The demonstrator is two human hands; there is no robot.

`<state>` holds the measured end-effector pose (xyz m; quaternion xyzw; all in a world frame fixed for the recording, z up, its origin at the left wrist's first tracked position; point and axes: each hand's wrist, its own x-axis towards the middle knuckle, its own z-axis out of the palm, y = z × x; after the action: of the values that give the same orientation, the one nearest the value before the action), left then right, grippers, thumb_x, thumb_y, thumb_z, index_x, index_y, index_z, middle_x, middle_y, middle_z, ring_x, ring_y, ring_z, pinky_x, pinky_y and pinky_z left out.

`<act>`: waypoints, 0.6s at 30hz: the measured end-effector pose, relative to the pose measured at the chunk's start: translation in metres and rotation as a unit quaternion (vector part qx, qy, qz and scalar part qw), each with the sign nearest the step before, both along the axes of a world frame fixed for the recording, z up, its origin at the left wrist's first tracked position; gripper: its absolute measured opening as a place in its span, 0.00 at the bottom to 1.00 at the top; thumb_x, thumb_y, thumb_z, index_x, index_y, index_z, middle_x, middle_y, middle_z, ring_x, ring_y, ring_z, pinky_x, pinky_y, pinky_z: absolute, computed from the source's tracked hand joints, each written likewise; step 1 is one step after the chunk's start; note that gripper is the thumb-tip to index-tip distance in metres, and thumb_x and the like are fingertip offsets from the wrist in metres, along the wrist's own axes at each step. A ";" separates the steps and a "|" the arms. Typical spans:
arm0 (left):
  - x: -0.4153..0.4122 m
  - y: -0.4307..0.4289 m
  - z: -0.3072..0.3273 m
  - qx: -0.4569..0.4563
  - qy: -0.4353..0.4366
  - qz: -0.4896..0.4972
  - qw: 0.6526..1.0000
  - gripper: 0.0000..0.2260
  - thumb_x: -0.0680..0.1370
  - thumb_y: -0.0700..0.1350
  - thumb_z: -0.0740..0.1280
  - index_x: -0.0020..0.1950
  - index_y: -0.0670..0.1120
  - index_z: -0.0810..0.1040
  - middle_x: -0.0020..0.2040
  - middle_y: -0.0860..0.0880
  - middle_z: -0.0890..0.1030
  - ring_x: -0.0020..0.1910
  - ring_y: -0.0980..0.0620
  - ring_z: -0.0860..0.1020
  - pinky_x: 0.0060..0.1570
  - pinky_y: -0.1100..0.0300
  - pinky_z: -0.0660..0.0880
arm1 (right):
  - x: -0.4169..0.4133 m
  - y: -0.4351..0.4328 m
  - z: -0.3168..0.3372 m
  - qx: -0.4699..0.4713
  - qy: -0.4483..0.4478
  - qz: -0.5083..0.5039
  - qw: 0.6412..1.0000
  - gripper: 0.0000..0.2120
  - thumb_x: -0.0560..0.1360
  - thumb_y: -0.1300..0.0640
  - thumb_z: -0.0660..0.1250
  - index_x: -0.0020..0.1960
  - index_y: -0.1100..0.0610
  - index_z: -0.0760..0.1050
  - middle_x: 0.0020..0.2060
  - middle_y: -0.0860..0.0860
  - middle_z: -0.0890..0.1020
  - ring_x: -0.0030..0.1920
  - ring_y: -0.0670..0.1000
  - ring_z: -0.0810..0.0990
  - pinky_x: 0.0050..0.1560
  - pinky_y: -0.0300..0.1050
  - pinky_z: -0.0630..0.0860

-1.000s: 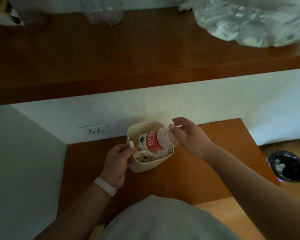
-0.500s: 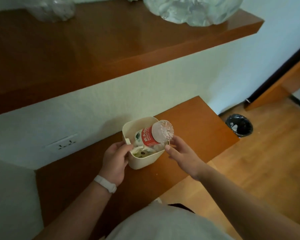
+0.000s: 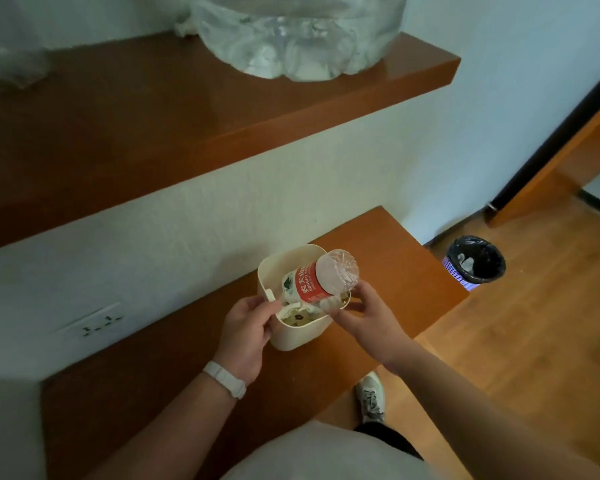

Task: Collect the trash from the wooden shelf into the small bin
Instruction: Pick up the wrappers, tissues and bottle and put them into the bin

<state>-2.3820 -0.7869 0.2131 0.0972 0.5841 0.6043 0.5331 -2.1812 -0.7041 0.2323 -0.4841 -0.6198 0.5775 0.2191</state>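
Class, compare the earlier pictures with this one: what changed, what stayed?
The right hand slid from the base of the bottle down to the right rim of the small bin; the bottle now tilts steeper. The left hand still grips the bin's left rim.

The mouth of the small bin (image 3: 300, 336) is blocked by a bottle (image 3: 321, 280) tilted across it, base jutting past the right rim. Both flanks are taken by the left hand (image 3: 246, 329) and right hand (image 3: 369, 318). Bare counter (image 3: 146, 393) is left open at the near left; overhead, passage is capped by the wooden shelf (image 3: 153, 119).
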 end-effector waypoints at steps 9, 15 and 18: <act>0.076 0.113 -0.004 -0.043 0.020 0.013 0.999 0.10 0.76 0.38 0.70 0.57 0.42 0.78 0.46 0.46 0.88 0.44 0.52 0.86 0.37 0.61 0.80 | 0.072 0.123 -0.017 -0.007 0.005 0.019 1.000 0.29 0.68 0.38 0.74 0.65 0.37 0.67 0.54 0.29 0.77 0.54 0.32 0.75 0.40 0.29 0.76; 0.118 0.200 -0.005 -0.076 0.049 0.007 0.996 0.12 0.76 0.39 0.70 0.59 0.42 0.78 0.53 0.43 0.86 0.51 0.48 0.85 0.48 0.55 0.80 | 0.115 0.210 -0.029 -0.001 -0.004 0.035 0.999 0.28 0.69 0.41 0.74 0.66 0.38 0.66 0.56 0.32 0.76 0.55 0.31 0.75 0.46 0.33 0.76; 0.131 0.228 -0.006 -0.093 0.050 0.017 0.994 0.13 0.76 0.38 0.69 0.61 0.41 0.78 0.56 0.42 0.85 0.54 0.46 0.84 0.54 0.51 0.80 | 0.123 0.245 -0.035 -0.008 -0.013 0.051 0.999 0.29 0.70 0.42 0.75 0.66 0.38 0.66 0.58 0.32 0.76 0.56 0.34 0.75 0.53 0.39 0.77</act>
<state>-2.2512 -0.5584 0.2069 0.0676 0.6654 0.5505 0.4996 -2.0578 -0.4591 0.1977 -0.4611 -0.6418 0.5866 0.1772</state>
